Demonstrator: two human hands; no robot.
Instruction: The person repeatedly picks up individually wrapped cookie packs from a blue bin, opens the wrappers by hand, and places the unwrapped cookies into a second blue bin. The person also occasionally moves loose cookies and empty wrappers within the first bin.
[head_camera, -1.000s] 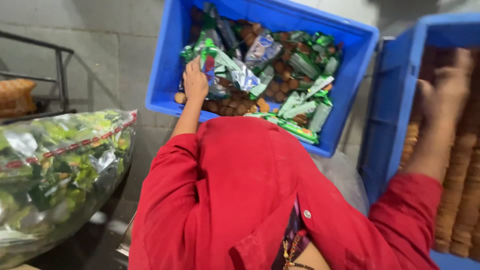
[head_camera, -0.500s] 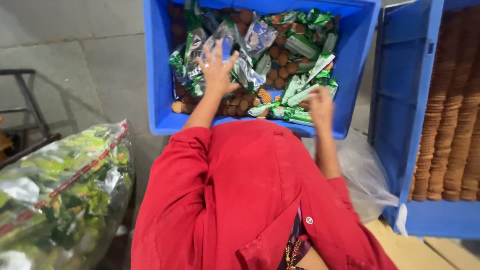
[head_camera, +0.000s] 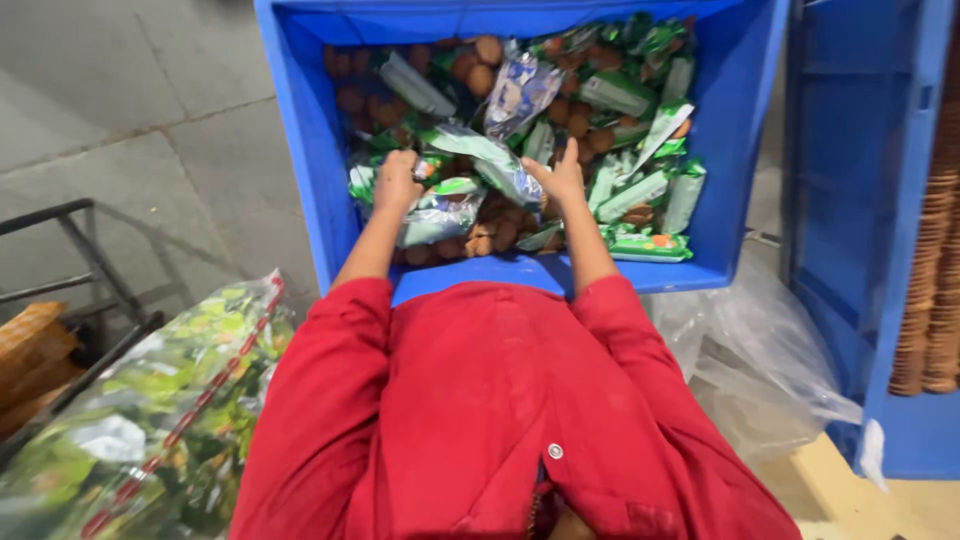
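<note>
We now have both hands together in the blue crate. Our right hand (earlier off at the heap's right side) has come in beside the left hand. Left fingers are clenched on a silver-green wrapper; right fingers curl over the wrappers, thumb up, among loose biscuits.

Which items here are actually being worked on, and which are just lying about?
In hand:
left hand
right hand
green-and-silver wrappers
round biscuits
blue crate

Lying about:
bag of wrappers
stacked biscuits
clear plastic sheet
</note>
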